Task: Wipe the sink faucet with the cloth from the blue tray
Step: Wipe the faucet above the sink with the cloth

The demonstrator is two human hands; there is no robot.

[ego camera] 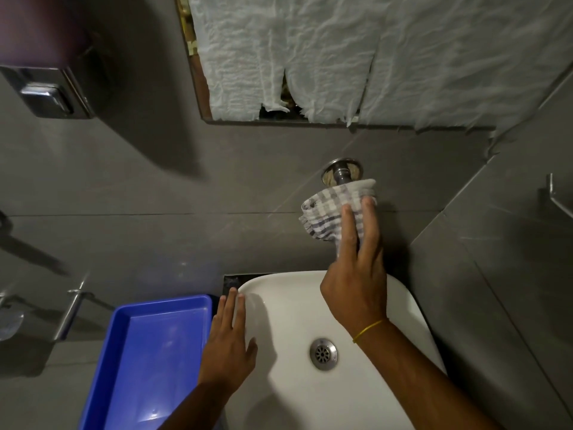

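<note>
Right hand (356,280) grips cloth (335,209) over faucet (341,173) — left hand (229,339) flat, empty, on sink (279,352).

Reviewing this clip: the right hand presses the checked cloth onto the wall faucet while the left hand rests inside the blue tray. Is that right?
Not quite. The head view shows the left hand resting on the rim of the white sink, beside the blue tray, not inside it. The right hand does press the checked cloth onto the wall faucet.
</note>
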